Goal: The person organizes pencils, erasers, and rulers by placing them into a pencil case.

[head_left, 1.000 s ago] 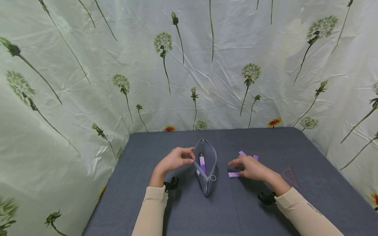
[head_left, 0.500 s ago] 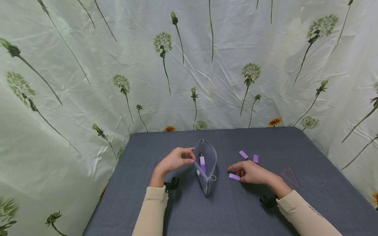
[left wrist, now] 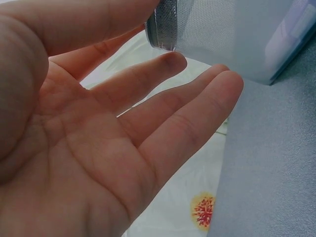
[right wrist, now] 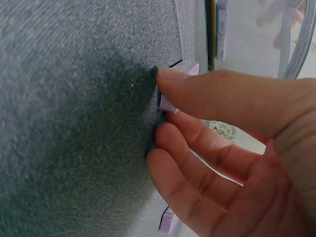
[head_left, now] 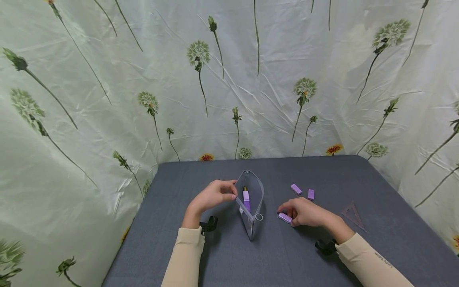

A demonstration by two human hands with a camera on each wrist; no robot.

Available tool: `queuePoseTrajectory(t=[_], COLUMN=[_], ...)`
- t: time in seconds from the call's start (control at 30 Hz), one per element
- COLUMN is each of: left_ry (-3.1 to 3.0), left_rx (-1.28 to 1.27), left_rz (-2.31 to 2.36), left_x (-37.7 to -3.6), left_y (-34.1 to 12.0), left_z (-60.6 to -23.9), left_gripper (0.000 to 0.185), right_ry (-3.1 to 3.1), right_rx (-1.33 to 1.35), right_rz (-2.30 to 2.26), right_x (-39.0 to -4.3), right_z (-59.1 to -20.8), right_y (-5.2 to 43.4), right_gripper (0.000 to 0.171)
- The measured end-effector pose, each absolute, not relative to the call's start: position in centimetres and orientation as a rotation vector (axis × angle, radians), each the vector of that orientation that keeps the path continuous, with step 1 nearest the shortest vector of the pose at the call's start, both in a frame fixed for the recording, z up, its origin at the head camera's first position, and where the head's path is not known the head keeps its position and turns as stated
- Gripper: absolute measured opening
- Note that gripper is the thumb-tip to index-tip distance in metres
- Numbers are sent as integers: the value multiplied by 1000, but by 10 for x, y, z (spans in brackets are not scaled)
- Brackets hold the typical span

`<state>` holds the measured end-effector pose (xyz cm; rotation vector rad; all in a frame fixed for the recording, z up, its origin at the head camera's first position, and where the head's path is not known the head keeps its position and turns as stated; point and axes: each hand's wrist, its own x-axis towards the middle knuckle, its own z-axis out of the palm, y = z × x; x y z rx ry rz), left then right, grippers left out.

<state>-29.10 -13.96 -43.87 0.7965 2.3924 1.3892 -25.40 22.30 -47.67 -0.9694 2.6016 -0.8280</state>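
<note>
Left hand (head_left: 211,196) pinching the open pouch (head_left: 251,203) rim, right hand (head_left: 305,211) gripping a purple block (head_left: 285,217) (bare grey table (head_left: 287,255) nearer).

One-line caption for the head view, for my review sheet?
Left hand holds open a clear pouch; right hand pinches a purple block on the grey table.
</note>
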Motion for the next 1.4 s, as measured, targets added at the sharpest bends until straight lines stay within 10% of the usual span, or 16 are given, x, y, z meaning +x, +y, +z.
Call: queuePoseTrajectory(t=[1.4], left_ry=[2270], left_rx=[851], left_rz=[1481], left_x=[-295], left_y=[-142], left_z=[-441], left_gripper=[15], right_ry=[3143], right_rx=[-736], right_rz=[-550], right_x=[-248], right_z=[-428], right_y=[180], right_gripper=[32])
